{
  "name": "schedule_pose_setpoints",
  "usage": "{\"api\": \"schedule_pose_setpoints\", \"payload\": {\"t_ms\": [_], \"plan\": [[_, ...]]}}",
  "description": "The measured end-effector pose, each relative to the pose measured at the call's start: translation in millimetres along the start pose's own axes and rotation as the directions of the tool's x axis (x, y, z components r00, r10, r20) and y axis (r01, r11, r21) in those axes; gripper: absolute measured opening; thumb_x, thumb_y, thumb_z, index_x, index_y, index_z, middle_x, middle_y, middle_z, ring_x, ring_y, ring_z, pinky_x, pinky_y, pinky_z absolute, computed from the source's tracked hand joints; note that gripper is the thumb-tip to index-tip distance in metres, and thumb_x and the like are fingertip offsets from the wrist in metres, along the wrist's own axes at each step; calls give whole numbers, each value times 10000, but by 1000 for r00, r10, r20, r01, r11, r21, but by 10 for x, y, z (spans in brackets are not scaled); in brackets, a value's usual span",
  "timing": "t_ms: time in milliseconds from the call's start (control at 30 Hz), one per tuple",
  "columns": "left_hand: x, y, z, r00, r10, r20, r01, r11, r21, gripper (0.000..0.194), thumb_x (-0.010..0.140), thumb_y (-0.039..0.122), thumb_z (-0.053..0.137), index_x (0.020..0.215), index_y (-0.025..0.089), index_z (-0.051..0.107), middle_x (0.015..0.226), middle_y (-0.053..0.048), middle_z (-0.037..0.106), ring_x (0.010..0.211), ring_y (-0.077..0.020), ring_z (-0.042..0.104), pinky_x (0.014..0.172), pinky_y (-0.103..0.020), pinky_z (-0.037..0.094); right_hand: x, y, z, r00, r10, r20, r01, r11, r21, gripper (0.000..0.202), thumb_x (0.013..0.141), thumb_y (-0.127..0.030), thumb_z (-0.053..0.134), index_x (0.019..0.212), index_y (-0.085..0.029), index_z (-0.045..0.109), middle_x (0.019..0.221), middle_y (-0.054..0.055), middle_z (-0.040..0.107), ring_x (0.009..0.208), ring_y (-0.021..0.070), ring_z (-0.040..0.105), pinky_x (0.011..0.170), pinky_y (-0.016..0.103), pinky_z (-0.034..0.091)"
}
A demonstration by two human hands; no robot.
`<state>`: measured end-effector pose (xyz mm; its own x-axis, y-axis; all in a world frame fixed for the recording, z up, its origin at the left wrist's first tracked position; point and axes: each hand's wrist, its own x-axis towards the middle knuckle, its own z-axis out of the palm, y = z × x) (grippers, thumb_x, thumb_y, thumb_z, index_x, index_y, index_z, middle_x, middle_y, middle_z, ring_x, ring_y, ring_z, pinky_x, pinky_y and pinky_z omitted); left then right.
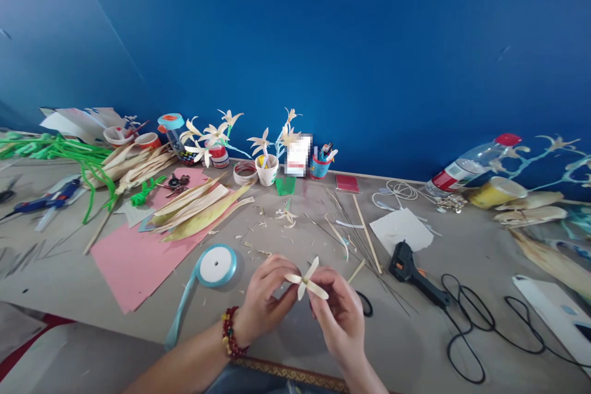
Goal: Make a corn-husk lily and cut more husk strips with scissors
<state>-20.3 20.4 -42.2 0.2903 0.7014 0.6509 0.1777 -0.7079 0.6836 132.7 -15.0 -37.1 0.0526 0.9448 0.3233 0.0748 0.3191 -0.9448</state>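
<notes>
Close to the table's front edge, a small pale husk flower with narrow spread petals is between my two hands. My left hand, with a beaded bracelet at the wrist, has its fingers pinched at the left petal. Curled around the flower's right side, my right hand has thumb and fingers closed at the lower right petal and below it. The flower's underside is hidden by the fingers. A spool of light blue ribbon lies left of my left hand, its loose end trailing over the table edge.
Pink paper bears dried husks at left. A black glue gun with a looping cord lies right, near a white phone. Thin wires and sticks lie ahead. Finished husk flowers stand in cups against the blue wall.
</notes>
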Motion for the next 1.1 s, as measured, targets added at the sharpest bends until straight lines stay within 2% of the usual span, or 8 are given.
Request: {"api": "schedule_pose_setpoints", "payload": {"t_ms": [200, 467, 733, 867, 1100], "plan": [[0, -2, 5, 1000, -5, 6, 5, 1000, -11, 175, 856, 38, 556, 934, 189, 599, 818, -61, 685, 785, -181, 607, 760, -343, 495, 7, -10, -38, 999, -42, 24, 44, 994, -99, 122, 940, -206, 531, 854, -216, 616, 714, 2, 570, 571, 128, 484, 517, 229, 387], [-3, -3, 2, 999, -24, 25, 25, 998, -54, 191, 851, 18, 560, 938, 183, 602, 820, -65, 675, 790, -178, 591, 762, -342, 493, 20, -11, -25, 999, -32, 22, 34, 991, -128, 134, 937, -202, 538, 822, -213, 605, 706, 0, 565, 594, 137, 483, 554, 238, 393], [1, 7, -1, 999, -31, 24, 32, 998, -54, 211, 842, 9, 565, 949, 188, 597, 830, -62, 675, 823, -183, 596, 785, -338, 489, 16, -22, -28, 1000, -6, 20, 8, 992, -129, 119, 933, -223, 550, 835, -207, 614, 704, 1, 561, 571, 127, 470, 521, 226, 382], [-2, 9, -4, 999, -44, 30, 46, 997, -54, 201, 846, 15, 563, 938, 192, 590, 829, -58, 671, 816, -182, 595, 779, -332, 481, 23, -10, -26, 998, 67, 18, -65, 995, -79, 164, 934, -263, 562, 796, -196, 621, 683, -2, 547, 534, 111, 441, 489, 220, 366], [-19, -12, 2, 998, -47, 38, 50, 996, -71, 174, 860, 37, 554, 935, 192, 580, 828, -61, 659, 807, -186, 585, 766, -333, 475, 34, 22, -27, 983, 182, 37, -185, 977, 110, 181, 902, -314, 603, 768, -194, 625, 612, -29, 520, 474, 89, 399, 438, 204, 329]]}}
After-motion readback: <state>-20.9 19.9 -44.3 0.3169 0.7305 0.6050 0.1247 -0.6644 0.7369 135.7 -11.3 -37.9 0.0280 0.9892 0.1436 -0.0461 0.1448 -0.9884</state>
